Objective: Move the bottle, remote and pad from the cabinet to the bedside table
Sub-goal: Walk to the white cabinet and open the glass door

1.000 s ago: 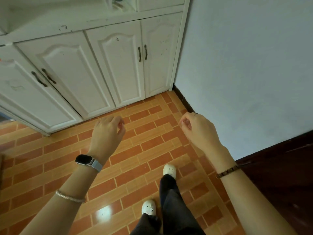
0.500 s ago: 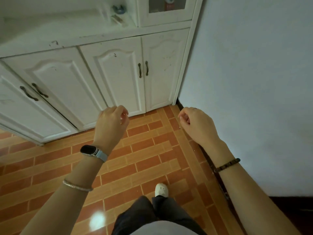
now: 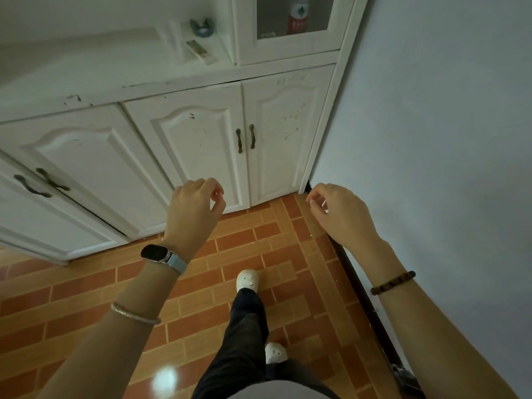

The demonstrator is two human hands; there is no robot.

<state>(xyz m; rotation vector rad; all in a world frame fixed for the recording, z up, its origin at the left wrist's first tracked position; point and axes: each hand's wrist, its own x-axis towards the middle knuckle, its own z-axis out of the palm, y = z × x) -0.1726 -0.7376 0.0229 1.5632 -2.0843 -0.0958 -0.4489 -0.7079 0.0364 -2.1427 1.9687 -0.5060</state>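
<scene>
Over the brick-pattern tile floor point(image 3: 244, 254), both hands hang loose with nothing in them: left hand point(image 3: 193, 210) and right hand point(image 3: 342, 216) have fingers softly curled, half open, touching nothing. Far ahead is the white cabinet point(image 3: 184, 145), four lower doors visible, all shut. On its counter lies what looks like the remote point(image 3: 198, 50), with a small blue-grey thing point(image 3: 202, 26) just beyond it, hard to tell what. One red-labelled bottle point(image 3: 298, 17) stands behind the glass door on the right. Pale wall point(image 3: 431, 125) runs along the right side.
</scene>
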